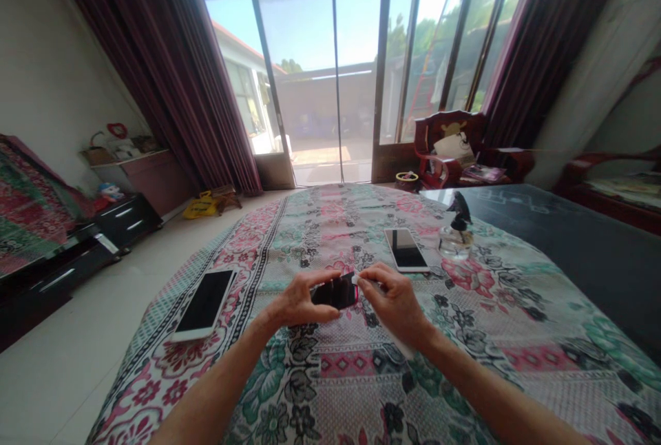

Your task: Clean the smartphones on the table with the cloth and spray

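Note:
Near the middle of the cloth-covered table, my left hand (304, 299) grips a small dark phone (335, 291) by its edges, thumb below and fingers above. The phone has a black screen and a pink-red edge on its right end. My right hand (390, 299) is closed in a pinch at that end, with a bit of white wipe (354, 280) showing at the fingertips. More of the white material hangs below the palm. A white phone (405, 250) lies beyond my right hand. To the left lies a larger white tablet (204, 304) with a dark screen.
A clear spray bottle (456, 231) with a black head stands on the flowered tablecloth (356, 390) at the right. A dark table (558, 252) adjoins on that side. Behind are a wooden chair (444, 149), a yellow bag (199, 205) on the floor and glass doors (320, 100).

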### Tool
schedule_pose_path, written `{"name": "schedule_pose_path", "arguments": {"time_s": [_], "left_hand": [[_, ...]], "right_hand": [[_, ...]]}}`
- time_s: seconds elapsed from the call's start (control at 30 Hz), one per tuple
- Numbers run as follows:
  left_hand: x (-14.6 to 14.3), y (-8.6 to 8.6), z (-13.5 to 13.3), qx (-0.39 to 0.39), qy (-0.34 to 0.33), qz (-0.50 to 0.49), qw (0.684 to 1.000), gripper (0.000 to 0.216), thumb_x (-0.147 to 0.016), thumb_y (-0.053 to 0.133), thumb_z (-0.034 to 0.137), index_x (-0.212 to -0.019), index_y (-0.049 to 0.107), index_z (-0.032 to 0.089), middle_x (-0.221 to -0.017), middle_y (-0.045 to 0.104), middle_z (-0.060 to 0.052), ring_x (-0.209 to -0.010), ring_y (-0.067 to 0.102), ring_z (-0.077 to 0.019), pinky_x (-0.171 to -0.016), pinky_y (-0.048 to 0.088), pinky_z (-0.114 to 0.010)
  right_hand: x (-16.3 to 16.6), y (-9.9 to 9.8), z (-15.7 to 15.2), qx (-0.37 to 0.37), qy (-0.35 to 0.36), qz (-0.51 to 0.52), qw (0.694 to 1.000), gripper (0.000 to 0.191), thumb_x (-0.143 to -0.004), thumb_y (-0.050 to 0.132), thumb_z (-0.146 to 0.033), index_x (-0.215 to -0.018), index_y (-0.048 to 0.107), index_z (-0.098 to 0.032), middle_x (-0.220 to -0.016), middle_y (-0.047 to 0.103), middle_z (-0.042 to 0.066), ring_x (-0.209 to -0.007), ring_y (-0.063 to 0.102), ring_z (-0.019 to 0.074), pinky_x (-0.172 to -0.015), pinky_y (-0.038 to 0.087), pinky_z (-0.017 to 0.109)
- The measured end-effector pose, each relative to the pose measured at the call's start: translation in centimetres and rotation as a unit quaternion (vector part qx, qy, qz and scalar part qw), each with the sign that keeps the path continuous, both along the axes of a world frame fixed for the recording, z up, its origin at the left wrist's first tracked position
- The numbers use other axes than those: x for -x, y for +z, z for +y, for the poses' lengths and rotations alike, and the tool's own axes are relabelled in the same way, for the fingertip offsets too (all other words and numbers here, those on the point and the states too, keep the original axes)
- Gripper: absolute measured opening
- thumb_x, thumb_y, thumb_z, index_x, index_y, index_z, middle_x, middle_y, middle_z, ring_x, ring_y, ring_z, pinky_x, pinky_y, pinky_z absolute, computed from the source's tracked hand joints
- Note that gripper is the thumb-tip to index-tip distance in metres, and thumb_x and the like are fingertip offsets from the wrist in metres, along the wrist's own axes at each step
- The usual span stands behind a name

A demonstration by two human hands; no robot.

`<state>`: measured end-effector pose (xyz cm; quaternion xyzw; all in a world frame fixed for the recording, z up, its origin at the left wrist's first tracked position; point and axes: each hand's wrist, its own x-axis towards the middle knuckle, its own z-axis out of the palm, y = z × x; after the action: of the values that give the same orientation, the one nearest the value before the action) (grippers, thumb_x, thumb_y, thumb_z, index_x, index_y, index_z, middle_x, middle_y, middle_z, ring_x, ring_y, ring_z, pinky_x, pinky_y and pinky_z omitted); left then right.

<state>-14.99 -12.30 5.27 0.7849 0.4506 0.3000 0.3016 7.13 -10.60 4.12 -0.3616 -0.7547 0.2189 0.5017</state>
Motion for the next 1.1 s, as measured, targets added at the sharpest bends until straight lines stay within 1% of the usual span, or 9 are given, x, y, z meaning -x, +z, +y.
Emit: {"name": "schedule_pose_path", "arguments": {"time_s": [0.17, 0.33, 0.37, 0.47, 0.53, 0.7, 0.87, 1.0, 1.1], "left_hand": [[0.4, -0.2, 0.3, 0.004, 0.010, -0.009, 1.000, 0.069, -0.062, 0.074, 0.027, -0.128, 0.057, 0.016, -0.127, 0.062, -0.010, -0.118, 0.056, -0.0292, -0.105, 0.040, -0.046], [0.5, 0.1, 0.3, 0.007, 0.010, -0.023, 1.000, 0.067, -0.063, 0.074, 0.025, -0.127, 0.058, 0.016, -0.127, 0.062, -0.010, -0.116, 0.057, -0.0295, -0.105, 0.040, -0.045], [0.5, 0.1, 0.3, 0.007, 0.010, -0.025, 1.000, 0.067, -0.063, 0.074, 0.025, -0.127, 0.058, 0.016, -0.127, 0.062, -0.010, -0.116, 0.057, -0.0297, -0.105, 0.040, -0.045], [0.4, 0.3, 0.2, 0.005, 0.008, -0.023, 1.000, 0.066, -0.063, 0.074, 0.027, -0.127, 0.059, 0.018, -0.127, 0.062, -0.009, -0.117, 0.057, -0.0295, -0.105, 0.040, -0.045], [0.4, 0.3, 0.2, 0.002, 0.007, -0.023, 1.000, 0.066, -0.063, 0.074, 0.026, -0.127, 0.059, 0.018, -0.127, 0.063, -0.009, -0.117, 0.057, -0.0288, -0.104, 0.040, -0.046], [0.5, 0.1, 0.3, 0.003, 0.009, -0.021, 1.000, 0.066, -0.063, 0.074, 0.026, -0.126, 0.059, 0.017, -0.125, 0.064, -0.010, -0.114, 0.058, -0.0294, -0.103, 0.041, -0.046], [0.5, 0.2, 0.3, 0.006, 0.002, -0.026, 1.000, 0.066, -0.065, 0.074, 0.027, -0.128, 0.058, 0.017, -0.124, 0.064, -0.009, -0.114, 0.058, -0.0292, -0.102, 0.043, -0.044], [0.5, 0.1, 0.3, 0.000, 0.002, -0.024, 1.000, 0.065, -0.064, 0.074, 0.028, -0.127, 0.058, 0.018, -0.124, 0.064, -0.009, -0.113, 0.059, -0.0290, -0.102, 0.043, -0.045], [0.5, 0.1, 0.3, 0.001, 0.001, -0.016, 1.000, 0.066, -0.064, 0.074, 0.028, -0.127, 0.058, 0.017, -0.126, 0.063, -0.009, -0.115, 0.058, -0.0293, -0.103, 0.042, -0.046]], "right_hand": [[-0.2, 0.2, 0.2, 0.024, 0.020, -0.025, 0.999, 0.015, -0.086, 0.054, -0.028, -0.078, 0.064, -0.020, -0.079, 0.065, 0.004, -0.075, 0.060, 0.0172, -0.071, 0.047, 0.030], [-0.5, -0.7, 1.0, 0.087, -0.001, -0.011, 0.996, 0.019, -0.089, 0.044, -0.031, -0.087, 0.060, -0.020, -0.097, 0.068, 0.008, -0.087, 0.062, 0.0195, -0.077, 0.047, 0.031], [-0.6, -0.8, 1.1, 0.098, 0.001, -0.015, 0.995, 0.020, -0.090, 0.043, -0.032, -0.088, 0.059, -0.020, -0.095, 0.068, 0.008, -0.085, 0.063, 0.0194, -0.075, 0.047, 0.031], [-0.6, -0.8, 1.1, 0.118, 0.008, -0.030, 0.993, 0.022, -0.090, 0.041, -0.033, -0.084, 0.057, -0.020, -0.074, 0.065, 0.003, -0.065, 0.060, 0.0165, -0.062, 0.045, 0.027], [-0.6, -0.5, 0.9, 0.109, 0.007, -0.030, 0.994, 0.020, -0.089, 0.043, -0.032, -0.080, 0.056, -0.020, -0.067, 0.061, 0.000, -0.058, 0.056, 0.0143, -0.056, 0.042, 0.025], [-0.4, 0.0, 0.3, 0.059, -0.002, -0.020, 0.998, 0.016, -0.085, 0.051, -0.029, -0.077, 0.060, -0.019, -0.069, 0.064, 0.001, -0.063, 0.057, 0.0142, -0.058, 0.043, 0.025], [-0.4, -0.4, 0.6, 0.051, -0.006, 0.010, 0.999, 0.014, -0.084, 0.053, -0.026, -0.083, 0.065, -0.019, -0.082, 0.070, 0.004, -0.076, 0.063, 0.0172, -0.071, 0.049, 0.029], [-0.5, -0.4, 0.8, 0.020, -0.003, 0.014, 1.000, 0.012, -0.081, 0.054, -0.022, -0.078, 0.066, -0.020, -0.096, 0.070, 0.007, -0.090, 0.065, 0.0203, -0.083, 0.049, 0.034], [-0.5, -0.2, 0.8, 0.012, -0.006, 0.006, 1.000, 0.010, -0.080, 0.057, -0.023, -0.077, 0.066, -0.020, -0.101, 0.070, 0.009, -0.095, 0.065, 0.0218, -0.087, 0.048, 0.037]]}}
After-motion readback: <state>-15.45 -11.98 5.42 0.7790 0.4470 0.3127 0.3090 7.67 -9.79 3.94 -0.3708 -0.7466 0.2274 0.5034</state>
